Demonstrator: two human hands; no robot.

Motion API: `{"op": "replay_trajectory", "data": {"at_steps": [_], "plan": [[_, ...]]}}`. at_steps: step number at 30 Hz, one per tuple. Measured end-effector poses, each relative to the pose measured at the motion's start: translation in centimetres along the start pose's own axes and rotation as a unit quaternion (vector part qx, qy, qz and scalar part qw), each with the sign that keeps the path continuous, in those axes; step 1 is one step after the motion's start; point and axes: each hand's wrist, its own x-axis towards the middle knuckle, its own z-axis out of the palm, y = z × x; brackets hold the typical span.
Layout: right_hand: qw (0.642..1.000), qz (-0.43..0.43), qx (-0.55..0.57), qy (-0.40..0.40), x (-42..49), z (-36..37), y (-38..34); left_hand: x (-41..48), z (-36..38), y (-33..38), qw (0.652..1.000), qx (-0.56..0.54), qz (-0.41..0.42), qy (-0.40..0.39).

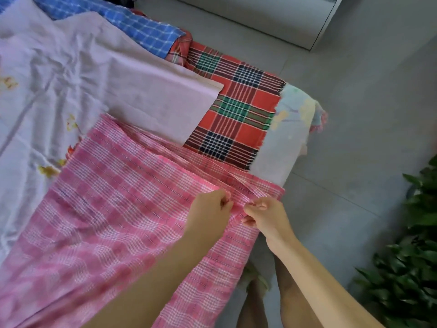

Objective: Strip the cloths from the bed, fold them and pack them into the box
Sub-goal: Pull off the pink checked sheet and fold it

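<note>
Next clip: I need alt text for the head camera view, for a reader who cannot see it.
Both hands, left hand and right hand, pinch the near edge of a pink checked cloth spread on a bed. Beyond it lie a lilac sheet, a red plaid cloth and a blue checked cloth.

Pink checked cloth (113,233) and blue checked cloth (142,31) cut off by frame edges

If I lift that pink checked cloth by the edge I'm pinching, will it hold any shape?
Probably not. The pink checked cloth already lies in soft folds and hangs over the bed edge, so it should droop between the left hand and right hand. It looks thin, likely light. Its woven texture suggests little slipping.
</note>
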Motion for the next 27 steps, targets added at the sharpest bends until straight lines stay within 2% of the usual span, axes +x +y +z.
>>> {"op": "replay_trajectory", "data": {"at_steps": [3, 6, 9, 12, 17, 20, 22, 24, 25, 27], "plan": [[1.000, -0.014, -0.027, 0.008, 0.3, 1.0, 1.3, -0.1, 1.9, -0.7, 0.999, 0.023, -0.035, 0.015], [0.994, -0.054, -0.093, 0.026, 1.2, 2.3, 2.6, 0.2, 3.2, -0.9, 0.998, -0.008, -0.060, 0.027], [0.977, -0.095, -0.186, 0.030, 1.6, 2.7, 3.2, 0.3, 3.9, -0.8, 0.996, -0.022, -0.078, 0.031], [0.962, -0.149, -0.229, 0.028, 0.7, 2.8, 3.0, 0.4, 4.2, -0.5, 0.995, -0.026, -0.090, 0.040], [0.936, -0.222, -0.272, -0.036, 0.2, 2.2, 3.7, 0.7, 4.1, -0.9, 0.964, -0.180, -0.191, 0.032], [0.948, -0.199, -0.238, -0.073, 0.8, 0.9, 5.0, 1.0, 4.6, -1.2, 0.964, -0.158, -0.215, 0.010], [0.948, -0.170, -0.268, -0.012, 1.5, -0.2, 6.2, 1.0, 5.0, -1.3, 0.972, -0.121, -0.200, 0.000], [0.915, -0.178, -0.344, 0.112, 2.5, -1.5, 7.5, 1.1, 5.4, -1.5, 0.983, -0.076, -0.169, -0.004], [0.895, -0.177, -0.384, 0.146, 3.1, -2.1, 7.9, 1.1, 5.4, -1.4, 0.987, -0.049, -0.151, -0.004], [0.872, -0.162, -0.432, 0.167, 4.6, -3.1, 8.8, 1.2, 5.1, -1.0, 0.993, -0.008, -0.115, -0.007]]}}
